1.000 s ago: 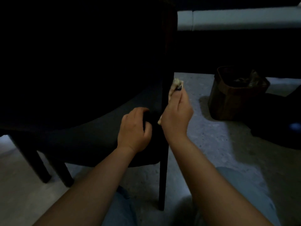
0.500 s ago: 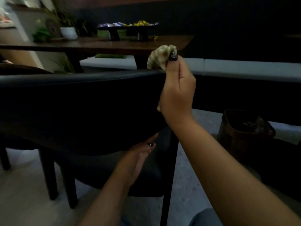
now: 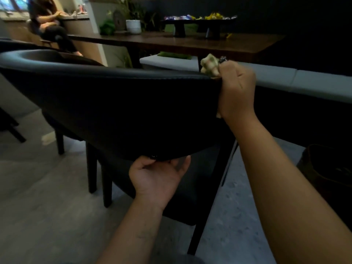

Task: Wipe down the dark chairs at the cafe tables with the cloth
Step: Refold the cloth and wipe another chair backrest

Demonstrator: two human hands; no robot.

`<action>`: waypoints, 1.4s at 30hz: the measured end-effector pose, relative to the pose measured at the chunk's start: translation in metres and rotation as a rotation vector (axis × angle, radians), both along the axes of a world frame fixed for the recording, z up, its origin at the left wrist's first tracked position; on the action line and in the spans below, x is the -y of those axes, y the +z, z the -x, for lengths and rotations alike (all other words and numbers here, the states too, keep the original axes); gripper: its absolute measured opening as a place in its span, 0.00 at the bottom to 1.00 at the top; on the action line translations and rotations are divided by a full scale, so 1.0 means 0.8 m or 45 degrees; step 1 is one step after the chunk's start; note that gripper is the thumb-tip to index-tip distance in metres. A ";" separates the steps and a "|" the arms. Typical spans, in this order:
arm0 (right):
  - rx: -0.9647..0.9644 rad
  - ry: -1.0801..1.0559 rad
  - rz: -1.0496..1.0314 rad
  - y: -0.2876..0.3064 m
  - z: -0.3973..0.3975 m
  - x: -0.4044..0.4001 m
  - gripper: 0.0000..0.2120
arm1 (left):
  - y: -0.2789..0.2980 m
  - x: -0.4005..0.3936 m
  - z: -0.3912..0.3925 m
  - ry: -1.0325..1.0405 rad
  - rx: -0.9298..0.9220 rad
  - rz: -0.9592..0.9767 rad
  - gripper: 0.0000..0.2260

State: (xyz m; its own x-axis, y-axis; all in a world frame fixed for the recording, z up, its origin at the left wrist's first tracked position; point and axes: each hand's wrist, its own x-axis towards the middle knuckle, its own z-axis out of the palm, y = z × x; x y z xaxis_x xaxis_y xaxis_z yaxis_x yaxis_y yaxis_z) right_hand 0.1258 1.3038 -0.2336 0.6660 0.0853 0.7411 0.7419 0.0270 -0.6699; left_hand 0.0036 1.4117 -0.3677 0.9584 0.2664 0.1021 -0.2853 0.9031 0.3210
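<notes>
Far off on the left, a person sits at a counter. A white pot with a plant stands on a long brown table, and two dark stands with bright things on top stand on that table too. In front of it all is the dark chair, with its round back filling the middle and its thin legs on the grey floor. The left hand is under the bottom edge of the chair back, with its fingers curled up onto that edge, so it holds the chair there. At the right end of the chair's top edge, the right hand holds the cloth, a pale bunched lump, pinched tight in its curled fingers. The cloth touches the top corner of the chair. Behind the hand runs a long grey bench. Low on the far right is a brown bin, hard to see in the dark.
</notes>
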 end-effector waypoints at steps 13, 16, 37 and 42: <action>-0.191 0.118 0.349 0.023 0.018 0.023 0.15 | -0.005 -0.070 0.041 0.082 0.052 0.186 0.24; -0.286 0.067 0.408 0.033 0.041 0.022 0.16 | -0.009 -0.085 0.040 0.035 0.028 0.180 0.35; 0.174 -1.009 0.860 0.074 0.236 -0.190 0.17 | -0.009 -0.231 0.030 -0.375 -0.120 0.036 0.35; 0.273 -1.252 0.797 0.066 0.233 -0.210 0.17 | -0.023 -0.261 0.012 -0.426 -0.084 -0.019 0.25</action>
